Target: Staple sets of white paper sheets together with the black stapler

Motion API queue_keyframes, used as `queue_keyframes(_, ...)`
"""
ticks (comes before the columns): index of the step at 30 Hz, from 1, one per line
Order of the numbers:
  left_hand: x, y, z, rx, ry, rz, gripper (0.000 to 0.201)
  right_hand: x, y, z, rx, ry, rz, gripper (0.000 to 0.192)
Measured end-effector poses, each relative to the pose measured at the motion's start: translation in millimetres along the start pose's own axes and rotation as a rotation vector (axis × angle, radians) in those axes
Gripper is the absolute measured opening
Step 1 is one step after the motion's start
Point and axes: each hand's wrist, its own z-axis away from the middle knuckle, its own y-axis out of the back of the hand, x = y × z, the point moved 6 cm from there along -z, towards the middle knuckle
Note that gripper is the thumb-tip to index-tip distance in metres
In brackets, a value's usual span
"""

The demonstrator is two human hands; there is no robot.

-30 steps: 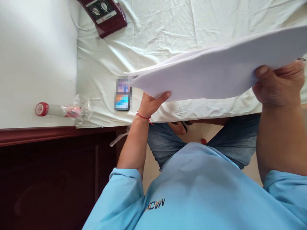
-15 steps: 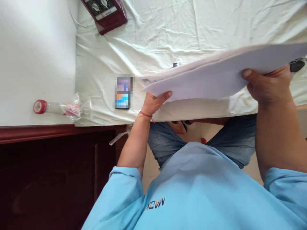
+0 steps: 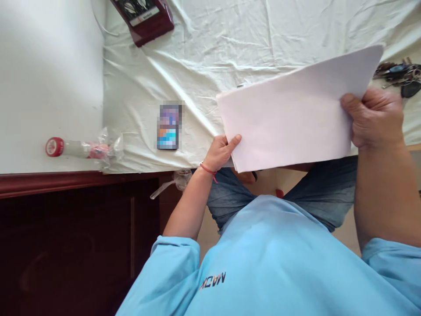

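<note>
A stack of white paper sheets (image 3: pixel 289 114) is held up over the front edge of the table, its blank face towards me. My left hand (image 3: pixel 221 151), with a red string at the wrist, grips the stack's left edge, thumb on top. At the right edge, my right hand (image 3: pixel 375 116) is closed on the sheets, thumb in front and fingers folded behind. Just behind the stack's upper edge a small dark object (image 3: pixel 240 86) peeks out, mostly hidden. A phone (image 3: pixel 168 127) with a blurred-out screen lies to the left of my left hand.
A white cloth (image 3: pixel 210 52) with creases covers the table. Keys (image 3: pixel 399 74) lie beyond my right hand. A dark red box-like device (image 3: pixel 144 19) stands at the back left. A red-capped bottle (image 3: pixel 74 148) with clear plastic wrap lies at the left.
The paper stack has tilted to show its broad face and its lower edge has come nearer me. My left hand has shifted right and slightly down. The keys have come into fuller view.
</note>
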Motion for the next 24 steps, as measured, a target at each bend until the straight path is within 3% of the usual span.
queue_keyframes(5, -3, 16.8, -15, 0.154, -0.028, 0.003, 0.056, 17, 25, 19, 0.029, -0.247, 0.050, 0.050)
queue_keyframes(11, -15, 19.2, -34, 0.223, 0.034, -0.044, 0.046, 28, 32, 30, 0.027, -0.391, 0.083, 0.041)
queue_keyframes(18, -7, 20.5, -45, 0.222, -0.134, -0.316, 0.020, 48, 34, 37, 0.004, -0.529, 0.136, 0.028)
queue_keyframes(24, -3, 15.0, -37, 0.182, -0.179, -0.447, 0.026, 46, 34, 41, 0.087, -0.524, 0.069, 0.026)
